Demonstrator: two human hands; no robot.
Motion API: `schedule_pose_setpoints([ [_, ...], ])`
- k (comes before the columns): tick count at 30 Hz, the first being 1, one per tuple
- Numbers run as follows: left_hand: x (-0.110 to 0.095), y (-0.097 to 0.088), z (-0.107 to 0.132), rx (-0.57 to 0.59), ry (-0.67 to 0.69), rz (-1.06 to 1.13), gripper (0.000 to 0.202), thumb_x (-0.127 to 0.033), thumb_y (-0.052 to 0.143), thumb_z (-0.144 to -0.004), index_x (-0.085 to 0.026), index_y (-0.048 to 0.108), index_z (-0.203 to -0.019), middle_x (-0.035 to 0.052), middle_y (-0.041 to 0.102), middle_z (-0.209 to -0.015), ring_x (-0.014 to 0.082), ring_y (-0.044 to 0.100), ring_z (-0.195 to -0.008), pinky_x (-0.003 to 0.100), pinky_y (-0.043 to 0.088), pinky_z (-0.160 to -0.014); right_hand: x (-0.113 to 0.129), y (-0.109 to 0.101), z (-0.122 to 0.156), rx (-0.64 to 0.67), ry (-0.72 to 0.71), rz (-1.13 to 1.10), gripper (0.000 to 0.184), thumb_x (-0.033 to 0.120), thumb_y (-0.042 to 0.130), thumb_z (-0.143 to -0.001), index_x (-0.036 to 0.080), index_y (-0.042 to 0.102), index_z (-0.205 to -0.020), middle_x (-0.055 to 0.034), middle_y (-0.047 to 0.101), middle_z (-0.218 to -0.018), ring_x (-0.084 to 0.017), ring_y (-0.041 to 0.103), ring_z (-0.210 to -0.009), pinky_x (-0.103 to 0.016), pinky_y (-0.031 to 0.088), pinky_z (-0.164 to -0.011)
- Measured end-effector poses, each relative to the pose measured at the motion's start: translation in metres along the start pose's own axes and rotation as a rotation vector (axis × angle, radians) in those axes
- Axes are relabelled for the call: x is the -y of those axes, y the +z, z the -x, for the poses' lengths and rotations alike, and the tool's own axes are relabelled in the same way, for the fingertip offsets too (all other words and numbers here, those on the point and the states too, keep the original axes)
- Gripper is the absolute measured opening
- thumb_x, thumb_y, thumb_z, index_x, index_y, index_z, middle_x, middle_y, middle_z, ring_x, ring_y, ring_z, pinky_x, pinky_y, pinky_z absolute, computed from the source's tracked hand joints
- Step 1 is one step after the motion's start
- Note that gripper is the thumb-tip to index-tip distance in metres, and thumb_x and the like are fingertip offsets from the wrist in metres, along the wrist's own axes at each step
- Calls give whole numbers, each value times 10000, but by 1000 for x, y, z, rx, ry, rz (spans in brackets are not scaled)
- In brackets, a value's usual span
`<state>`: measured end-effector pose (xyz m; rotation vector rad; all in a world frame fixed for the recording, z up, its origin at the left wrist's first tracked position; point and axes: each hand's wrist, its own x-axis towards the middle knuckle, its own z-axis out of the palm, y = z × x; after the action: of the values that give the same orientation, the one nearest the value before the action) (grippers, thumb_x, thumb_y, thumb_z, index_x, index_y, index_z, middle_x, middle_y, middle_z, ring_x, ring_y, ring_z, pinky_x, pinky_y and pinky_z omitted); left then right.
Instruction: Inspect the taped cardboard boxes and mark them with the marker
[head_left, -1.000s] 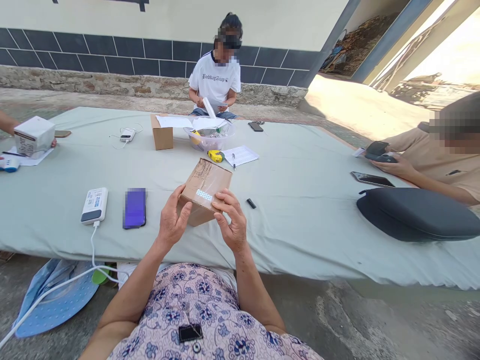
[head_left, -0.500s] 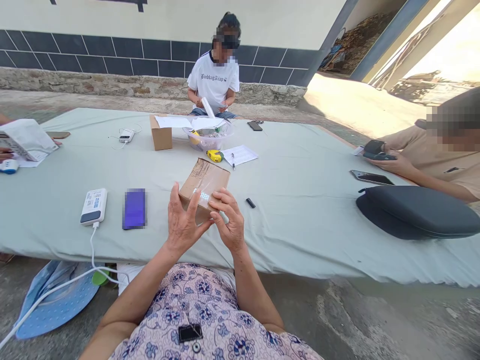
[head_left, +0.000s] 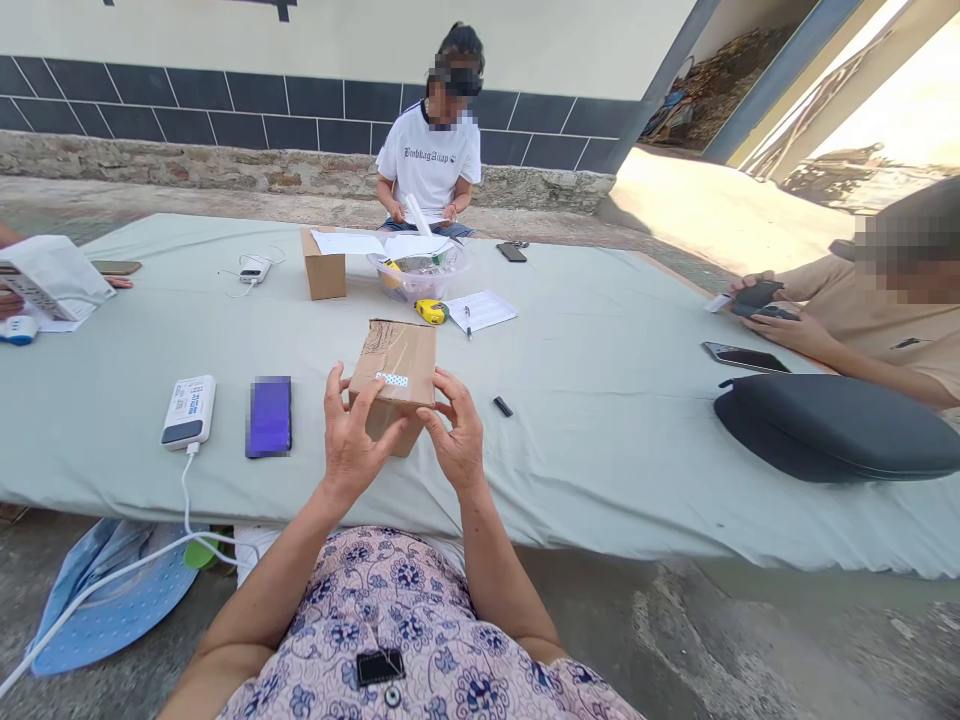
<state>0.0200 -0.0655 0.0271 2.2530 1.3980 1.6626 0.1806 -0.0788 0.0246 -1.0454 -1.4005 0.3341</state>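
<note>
The box (head_left: 395, 358) sits at the centre of the frame, held just above the near part of the table (head_left: 600, 400), between the two hands. The left hand (head_left: 349, 440) grasps its near left corner, fingers up the side and on the top. The right hand (head_left: 454, 440) grasps the near right edge with its fingertips, so both are equally close. The taped top faces up and towards the camera, its long axis running away from the person, and a small white label lies at its near edge.

The table is covered in pale green cloth. A power bank (head_left: 188, 410) and phone (head_left: 269, 415) lie to the left and a small black piece (head_left: 502, 406) just to the right. A dark case (head_left: 832, 435) lies far right. Other people sit at the upper centre, right and left edges.
</note>
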Motion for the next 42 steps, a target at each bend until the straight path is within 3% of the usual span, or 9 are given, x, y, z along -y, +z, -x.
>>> schedule_pose_setpoints([
  [4,-3,-9,-2,47,-51,137,382,-404,618,-937,-228,607,-1276,184,392,-1546,298,523,-1348,441,520,-1046,9,-3,-3,-74,-40,12,386,411,643,-932,255,616,-1283,-108,627,-1400,-225,608,-1309,-342,619,-909],
  [8,-5,-10,-2,126,-174,340,342,-440,525,-978,-223,592,-1234,169,517,-1427,271,487,-1384,340,575,-878,19,-8,-3,-113,-118,134,271,389,653,-931,258,670,-1168,-86,683,-1324,-228,641,-1257,-426,553,-1035],
  [13,0,-12,-5,111,-226,330,355,-537,504,-967,-215,571,-1099,155,562,-1318,264,515,-1318,459,473,-1063,27,-6,-4,-35,-168,174,231,358,633,-949,264,683,-1153,-71,693,-1307,-203,644,-1239,-394,549,-1047],
  [20,2,-18,-7,70,-287,291,495,-687,528,-895,-216,522,-1047,158,550,-1316,289,482,-1343,486,405,-1114,26,5,-3,79,-205,185,236,313,597,-975,266,705,-1180,-61,698,-1289,-174,643,-1232,-348,541,-1061],
  [29,12,-20,-14,74,-397,299,391,-590,600,-863,-229,503,-981,123,602,-1242,269,542,-1265,421,429,-1056,4,1,5,143,-123,251,258,394,587,-974,289,736,-1156,-60,707,-1263,-199,646,-1212,-398,534,-1068],
  [36,25,-20,-17,122,-653,396,359,-557,627,-854,-228,548,-974,77,630,-1227,245,561,-1215,355,430,-976,-25,-19,7,160,-33,404,329,493,571,-963,302,738,-1173,-68,687,-1287,-234,631,-1210,-466,478,-1102],
  [42,50,-16,-19,75,-801,556,419,-621,637,-828,-220,532,-885,7,579,-915,158,540,-874,271,411,-742,-44,-33,6,52,129,375,425,577,575,-925,263,745,-1155,-106,645,-1322,-261,591,-1251,-491,504,-1071],
])
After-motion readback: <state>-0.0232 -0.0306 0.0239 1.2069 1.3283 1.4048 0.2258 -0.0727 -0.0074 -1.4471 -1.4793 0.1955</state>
